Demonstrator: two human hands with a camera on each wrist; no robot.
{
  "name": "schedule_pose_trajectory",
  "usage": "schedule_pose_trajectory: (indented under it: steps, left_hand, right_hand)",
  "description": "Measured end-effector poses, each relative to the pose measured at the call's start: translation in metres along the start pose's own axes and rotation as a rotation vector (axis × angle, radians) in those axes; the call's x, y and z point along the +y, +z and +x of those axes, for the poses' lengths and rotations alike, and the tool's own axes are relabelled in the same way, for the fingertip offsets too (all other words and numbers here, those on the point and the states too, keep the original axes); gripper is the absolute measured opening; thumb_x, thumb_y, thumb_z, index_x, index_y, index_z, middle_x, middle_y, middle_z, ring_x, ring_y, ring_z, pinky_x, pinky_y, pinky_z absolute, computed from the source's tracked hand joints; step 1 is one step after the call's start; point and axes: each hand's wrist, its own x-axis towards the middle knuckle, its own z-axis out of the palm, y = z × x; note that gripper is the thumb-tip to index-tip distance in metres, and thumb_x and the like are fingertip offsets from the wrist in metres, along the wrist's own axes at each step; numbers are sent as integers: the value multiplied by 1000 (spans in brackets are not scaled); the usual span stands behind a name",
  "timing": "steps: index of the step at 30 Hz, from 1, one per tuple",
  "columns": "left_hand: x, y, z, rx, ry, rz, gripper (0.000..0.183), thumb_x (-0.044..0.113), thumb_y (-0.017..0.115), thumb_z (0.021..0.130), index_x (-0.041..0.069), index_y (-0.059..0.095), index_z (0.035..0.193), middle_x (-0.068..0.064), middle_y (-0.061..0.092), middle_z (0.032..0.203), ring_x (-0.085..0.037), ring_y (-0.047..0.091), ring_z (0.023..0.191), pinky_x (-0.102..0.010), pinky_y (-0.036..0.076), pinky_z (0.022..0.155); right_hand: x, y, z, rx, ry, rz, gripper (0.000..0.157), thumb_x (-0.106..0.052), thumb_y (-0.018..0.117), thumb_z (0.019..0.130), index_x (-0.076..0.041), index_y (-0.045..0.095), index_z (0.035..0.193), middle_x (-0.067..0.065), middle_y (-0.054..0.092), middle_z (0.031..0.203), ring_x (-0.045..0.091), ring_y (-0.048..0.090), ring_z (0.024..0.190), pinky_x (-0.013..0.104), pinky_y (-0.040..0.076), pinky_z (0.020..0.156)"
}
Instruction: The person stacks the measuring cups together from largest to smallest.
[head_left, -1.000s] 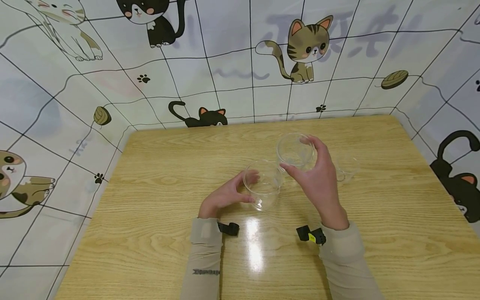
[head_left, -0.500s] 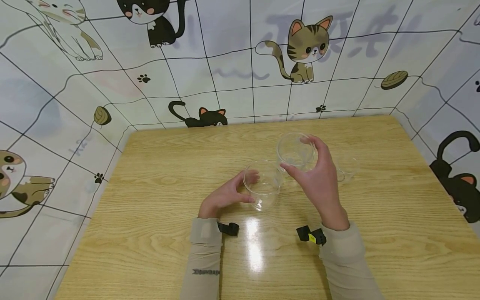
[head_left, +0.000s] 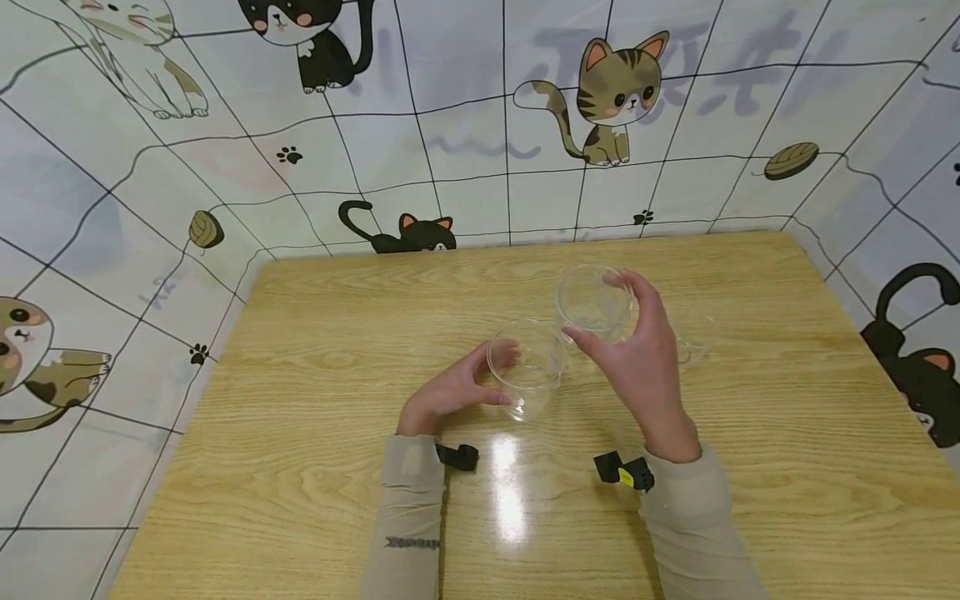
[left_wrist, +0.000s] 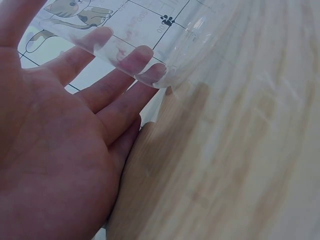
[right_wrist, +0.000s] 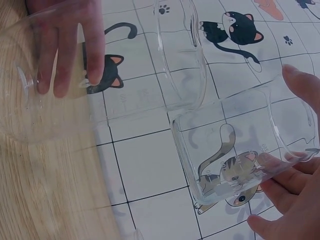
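My left hand [head_left: 453,390] holds a clear glass beaker [head_left: 534,371] standing on the table, thumb at its near side and fingers behind. The left wrist view shows the fingertips [left_wrist: 137,56] against its wall. My right hand [head_left: 643,367] grips a smaller clear beaker [right_wrist: 225,145] between thumb and fingers. Raised off the table, this one is tilted in the right wrist view, with faint printed marks on its wall. In the head view it overlaps the first beaker's back right side.
A third clear, glass-like piece [head_left: 696,342] sits on the wooden table [head_left: 300,375] just right of my right hand, faint against the wood. White sheets with cat drawings [head_left: 465,150] enclose the table's back and sides.
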Motion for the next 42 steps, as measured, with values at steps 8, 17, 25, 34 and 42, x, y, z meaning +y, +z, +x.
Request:
schedule_pose_trajectory:
  steps: [8, 17, 25, 34, 42]
  left_hand:
    - [1, -1, 0, 17, 10, -9, 78, 13, 72, 79, 11, 28, 143, -12, 37, 144, -21, 32, 134, -39, 27, 108]
    - [0, -3, 1, 6, 18, 4, 81, 15, 73, 78, 9, 26, 143, -12, 35, 145, -23, 31, 135, -40, 25, 110]
    - [2, -3, 2, -1, 20, 2, 82, 16, 73, 79, 8, 24, 144, -13, 34, 146, -24, 30, 135, -42, 23, 110]
    - [1, -2, 1, 4, 17, -15, 80, 13, 73, 79, 8, 26, 143, -13, 35, 145, -24, 30, 135, -40, 25, 109]
    - [-3, 0, 1, 9, 18, -20, 80, 15, 73, 78, 9, 26, 143, -13, 35, 145, -22, 31, 135, -40, 26, 109]
  right_hand:
    - [-1, 0, 0, 20, -38, 25, 75, -36, 80, 68, -19, 43, 131, -6, 48, 130, 16, 36, 129, 47, 29, 103]
    - [-3, -1, 0, 27, -50, 33, 73, -34, 80, 69, -20, 44, 131, -6, 48, 130, 14, 35, 129, 47, 29, 104]
    - [-4, -1, 1, 42, -59, 42, 74, -33, 81, 68, -19, 44, 131, -7, 49, 129, 12, 36, 129, 46, 29, 104]
    - [-5, -1, -1, 42, -57, 32, 76, -33, 82, 67, -19, 43, 132, -6, 48, 131, 13, 36, 129, 46, 29, 104]
    - [-6, -1, -2, 41, -60, 46, 76, -33, 82, 67, -21, 44, 131, -6, 49, 130, 12, 36, 129, 46, 29, 104]
